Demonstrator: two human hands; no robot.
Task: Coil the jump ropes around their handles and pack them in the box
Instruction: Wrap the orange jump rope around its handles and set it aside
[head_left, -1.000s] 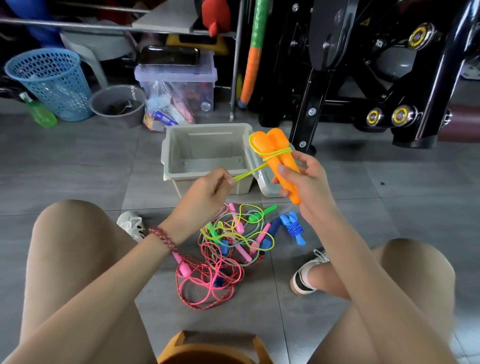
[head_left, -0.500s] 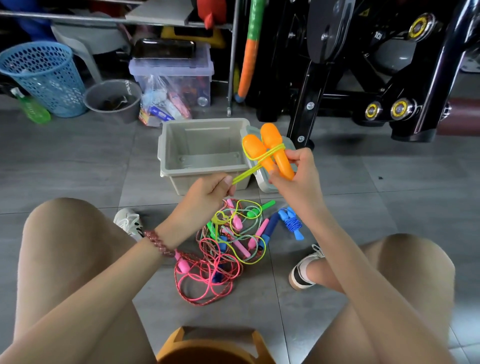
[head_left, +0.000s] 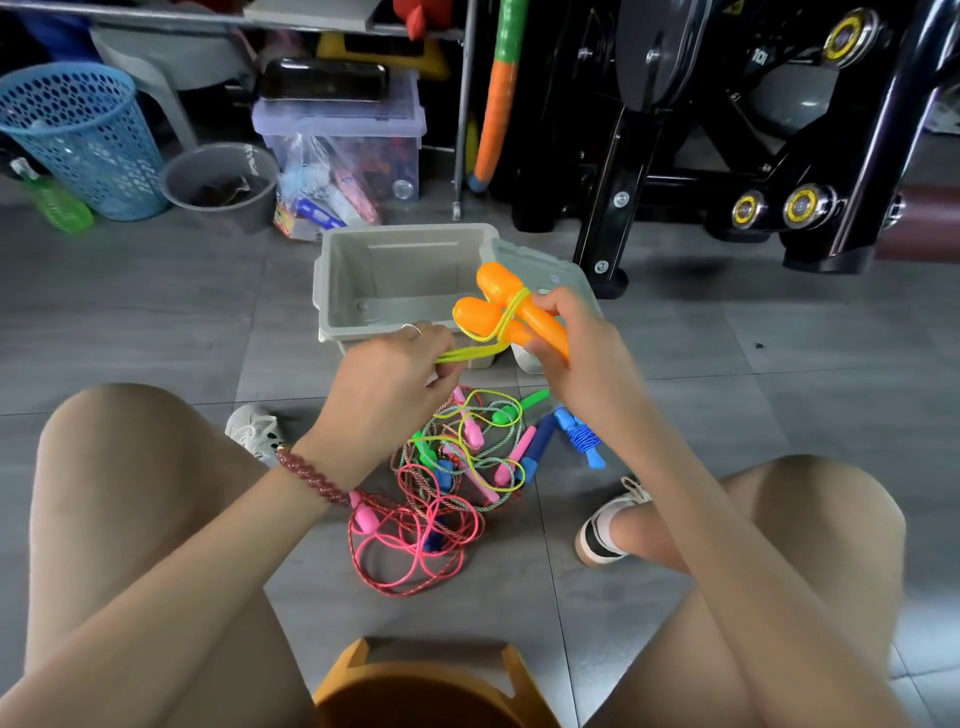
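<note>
Two orange handles (head_left: 498, 291) sit crossed in your right grip (head_left: 566, 338), clamped round them before the open box (head_left: 332, 291) at frame centre; your left grip (head_left: 395, 374), pinching the yellow rope (head_left: 467, 354), has drawn closer, so coiling advances, packing apparently unstarted.

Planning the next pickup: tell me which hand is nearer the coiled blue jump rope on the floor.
Right. The right hand hovers just beyond the blue jump rope; the left hand is farther off to its left.
</note>
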